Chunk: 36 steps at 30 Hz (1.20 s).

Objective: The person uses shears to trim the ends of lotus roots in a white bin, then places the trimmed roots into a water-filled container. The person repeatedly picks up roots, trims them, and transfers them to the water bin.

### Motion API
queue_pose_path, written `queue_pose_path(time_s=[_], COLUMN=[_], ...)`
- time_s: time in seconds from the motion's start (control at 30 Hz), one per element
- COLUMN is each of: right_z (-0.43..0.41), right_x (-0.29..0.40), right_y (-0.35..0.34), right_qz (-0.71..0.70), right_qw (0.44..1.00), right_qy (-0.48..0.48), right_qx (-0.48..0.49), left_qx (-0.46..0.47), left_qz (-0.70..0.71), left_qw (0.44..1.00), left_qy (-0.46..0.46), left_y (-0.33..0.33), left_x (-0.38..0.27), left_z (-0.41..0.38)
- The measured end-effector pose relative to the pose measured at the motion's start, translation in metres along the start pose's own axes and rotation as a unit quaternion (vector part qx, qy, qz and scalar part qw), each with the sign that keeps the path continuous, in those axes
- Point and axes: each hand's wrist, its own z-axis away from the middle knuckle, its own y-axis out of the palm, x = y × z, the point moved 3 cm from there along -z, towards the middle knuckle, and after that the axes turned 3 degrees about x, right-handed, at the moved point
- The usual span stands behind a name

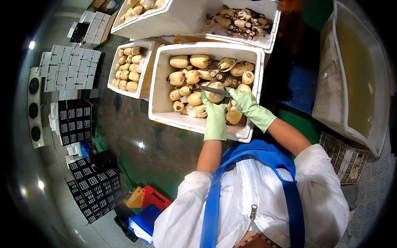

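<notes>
Both of my hands wear pale green rubber gloves and work over a white foam box (155, 102) of lotus root pieces. My right hand (245, 100) grips a knife (214, 90), its dark blade pointing left. Beneath the blade is a cream-coloured lotus root piece (214, 98), which my left hand (214, 113) holds from the near side, thumb up by the blade. The glove hides part of this piece. Around it lie several other lotus root pieces (199, 61), with dark cut ends (217, 74) among them.
A smaller foam box of lotus roots (131, 86) stands at the left. Behind, a foam box (273, 34) holds dark trimmings and root ends. To the right are a large tub (333, 80) of murky liquid and a plastic crate (344, 158). Black crates (96, 186) are stacked at left.
</notes>
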Motion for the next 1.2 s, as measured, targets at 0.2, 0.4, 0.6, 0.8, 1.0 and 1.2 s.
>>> queue_pose_path(time_s=[0.2, 0.4, 0.6, 0.8, 1.0, 1.2], right_z=[0.000, -0.012, -0.021, 0.001, 0.069, 0.247], right_x=[-0.022, 0.009, 0.039, 0.015, -0.127, -0.305], right_y=[0.035, 0.037, -0.007, -0.051, -0.113, -0.207], right_qz=[-0.188, -0.432, -0.695, -0.807, -0.745, -0.758], right_qw=[0.934, 0.867, 0.641, 0.552, 0.598, 0.500], right_qy=[0.288, 0.234, 0.278, 0.210, 0.290, 0.247], right_qx=[0.098, 0.084, 0.172, 0.028, -0.062, -0.338], left_qx=[-0.008, -0.021, 0.135, 0.207, 0.281, 0.211], left_qz=[0.032, 0.055, -0.033, -0.309, -0.440, -0.436], left_qw=[0.999, 0.998, 0.989, 0.928, 0.852, 0.873], left_qy=[0.016, 0.012, -0.054, 0.003, 0.023, -0.051], left_y=[-0.001, -0.002, -0.028, 0.006, 0.086, 0.093], left_x=[-0.038, -0.079, -0.076, -0.024, 0.093, 0.168], left_z=[0.008, -0.001, -0.017, 0.002, 0.048, 0.031])
